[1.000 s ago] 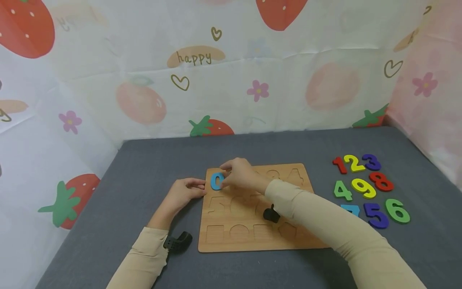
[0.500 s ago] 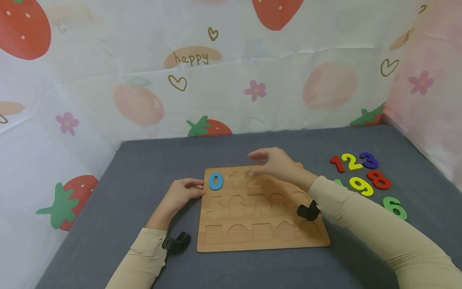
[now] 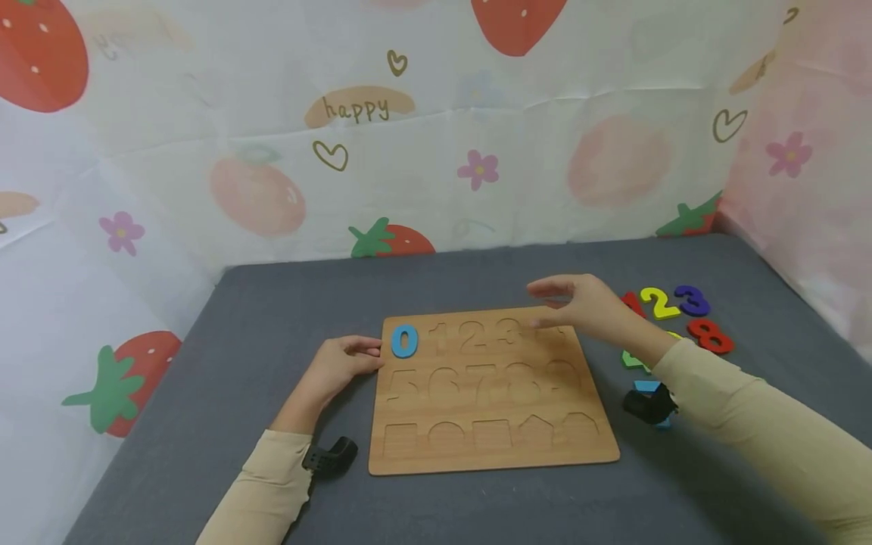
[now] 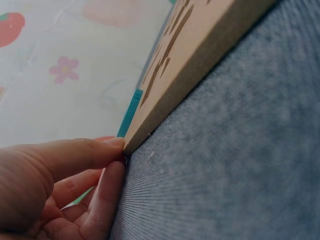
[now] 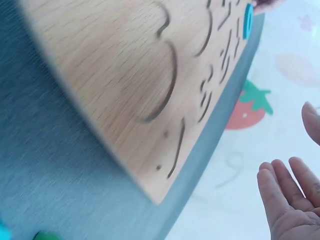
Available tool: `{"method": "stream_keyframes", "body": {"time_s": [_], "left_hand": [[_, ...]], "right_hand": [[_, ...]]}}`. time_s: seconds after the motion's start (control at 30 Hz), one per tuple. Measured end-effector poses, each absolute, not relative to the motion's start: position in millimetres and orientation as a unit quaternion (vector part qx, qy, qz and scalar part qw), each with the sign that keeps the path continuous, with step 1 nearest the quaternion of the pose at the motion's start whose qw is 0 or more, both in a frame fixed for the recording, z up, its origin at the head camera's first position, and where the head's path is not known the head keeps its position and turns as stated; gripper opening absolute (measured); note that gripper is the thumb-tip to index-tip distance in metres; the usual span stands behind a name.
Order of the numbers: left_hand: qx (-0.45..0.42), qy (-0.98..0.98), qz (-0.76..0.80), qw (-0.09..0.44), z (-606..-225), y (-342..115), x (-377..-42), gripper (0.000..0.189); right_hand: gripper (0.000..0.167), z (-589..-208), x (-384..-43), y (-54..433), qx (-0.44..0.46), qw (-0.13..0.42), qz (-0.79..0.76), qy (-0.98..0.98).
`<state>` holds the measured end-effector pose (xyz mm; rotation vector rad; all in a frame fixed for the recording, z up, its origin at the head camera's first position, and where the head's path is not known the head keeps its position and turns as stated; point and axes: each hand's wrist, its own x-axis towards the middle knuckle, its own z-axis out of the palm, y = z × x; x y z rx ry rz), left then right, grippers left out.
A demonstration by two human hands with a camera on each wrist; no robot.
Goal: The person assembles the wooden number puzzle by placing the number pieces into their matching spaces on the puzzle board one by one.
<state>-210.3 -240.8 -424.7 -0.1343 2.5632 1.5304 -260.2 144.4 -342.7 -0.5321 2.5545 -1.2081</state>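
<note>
A wooden puzzle board [image 3: 490,450] with shallow number and shape recesses lies flat on the grey cloth. At its upper left, a blue number 0 [image 3: 405,342] sits in its slot, its side standing above the board surface in the left wrist view. My left hand [image 3: 345,362] holds the board's left edge between thumb and fingers. Over the board's top right corner is my right hand [image 3: 579,306], holding nothing, with thumb and fingers spread apart in the right wrist view [image 5: 295,200].
Loose number pieces lie right of the board: a yellow 2 [image 3: 659,303], a purple 3 [image 3: 692,300], a red 8 [image 3: 711,336] and others partly hidden by the right arm. A patterned curtain [image 3: 436,189] rises behind the table.
My right hand has let go of the blue 0 and moved right across the board to its top right corner. The left hand stays at the left edge.
</note>
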Motion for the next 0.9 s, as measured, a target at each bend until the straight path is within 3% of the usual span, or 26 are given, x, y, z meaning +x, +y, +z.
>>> {"method": "stream_keyframes", "body": {"time_s": [0.23,0.77,0.9], "left_hand": [[-0.051,0.857,0.507,0.080,-424,-241,-210,0.041],[-0.051,0.855,0.510,0.075,-427,-241,-211,0.040],[-0.050,0.855,0.511,0.073,-427,-241,-211,0.040]], "right_hand": [[0.064,-344,-261,170,-0.162,0.128,-0.401,0.893],[0.089,-344,-282,238,-0.125,0.153,-0.388,0.900],[0.088,-350,-290,251,-0.117,0.160,-0.370,0.908]]}}
